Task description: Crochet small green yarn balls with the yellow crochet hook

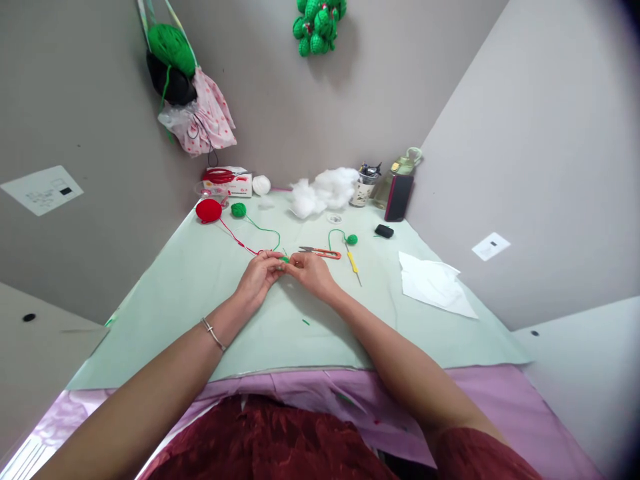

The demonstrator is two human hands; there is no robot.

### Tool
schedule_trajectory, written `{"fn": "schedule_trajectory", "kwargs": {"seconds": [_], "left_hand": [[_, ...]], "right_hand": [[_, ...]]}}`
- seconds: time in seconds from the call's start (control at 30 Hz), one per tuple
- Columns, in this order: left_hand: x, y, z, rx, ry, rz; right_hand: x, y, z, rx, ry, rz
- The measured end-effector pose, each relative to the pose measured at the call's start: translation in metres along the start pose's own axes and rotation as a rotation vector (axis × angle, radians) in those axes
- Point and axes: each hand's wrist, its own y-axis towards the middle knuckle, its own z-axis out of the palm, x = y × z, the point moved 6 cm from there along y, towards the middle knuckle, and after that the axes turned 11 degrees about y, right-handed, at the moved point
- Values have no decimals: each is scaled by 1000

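My left hand [259, 277] and my right hand [313, 273] meet at the middle of the table, fingertips pinching a small green crochet piece [285, 259] between them. Most of that piece is hidden by the fingers. Green yarn runs from near my left fingers back to a green yarn ball [239, 211], and red yarn leads to a red yarn ball [209, 211]. Just beyond my right hand lie orange-handled thread snips [327, 253]. Right of them is a crochet hook with a yellow handle [353, 261], beside a small green crocheted ball [353, 239] with a yarn tail.
White stuffing [325, 192] is heaped at the back, near a pen cup [365, 187], a bottle [395, 177] and a leaning phone [399, 198]. A black case [385, 231] and white paper [435, 283] lie right. Red scissors [219, 175] rest on a box at back left.
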Motion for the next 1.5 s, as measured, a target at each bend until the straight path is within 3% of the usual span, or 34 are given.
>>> {"fn": "schedule_trajectory", "kwargs": {"seconds": [0.17,0.4,0.7,0.9,1.13,1.5], "left_hand": [[-10,-12,6,60,52,63],[-36,-35,13,131,250,334],[-55,-49,5,70,527,679],[-68,-54,11,40,582,797],[-74,-50,14,61,516,759],[-67,-47,13,87,254,396]], "right_hand": [[-7,4,-8,18,177,36],[-10,1,-22,131,473,180],[9,-15,-22,313,744,237],[15,-19,-23,346,832,216],[21,-20,-27,312,860,163],[29,-21,-30,162,637,3]]}}
